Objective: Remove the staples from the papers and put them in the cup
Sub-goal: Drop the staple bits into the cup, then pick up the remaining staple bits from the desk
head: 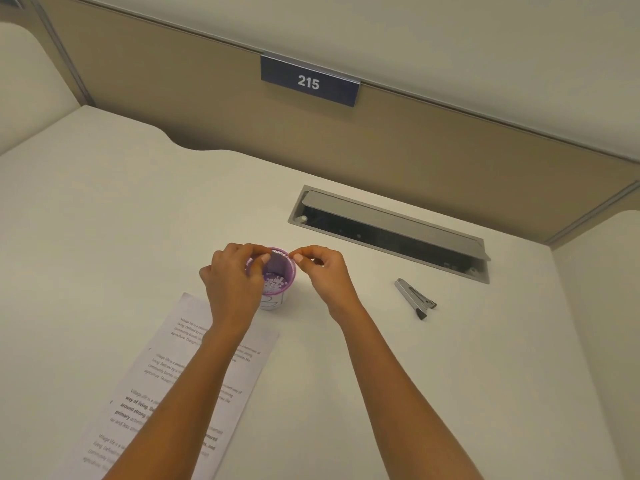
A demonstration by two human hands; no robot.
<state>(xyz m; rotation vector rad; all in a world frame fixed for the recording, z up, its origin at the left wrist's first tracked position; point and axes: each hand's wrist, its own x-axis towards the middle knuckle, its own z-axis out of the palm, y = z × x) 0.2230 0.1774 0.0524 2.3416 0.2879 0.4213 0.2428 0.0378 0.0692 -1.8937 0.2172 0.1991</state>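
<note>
Left grip (235, 282) and right grip (322, 271) are both pinched thumb-to-fingertip at the rim of the cup (278, 275) between them. Can't tell if either holds a staple, too small. Risk: letting go outside the rim, so the staple lands on the white desk (104, 202) and gets lost. Left grip overlaps the cup wall, a knock could tip it. Papers (173, 382) lie under the left forearm and may drag on pull-back. Staple remover (414, 298) is well right of the right grip, with an open cable slot (388, 237) beyond: staple trap. Bare desk on its near side gives room.
</note>
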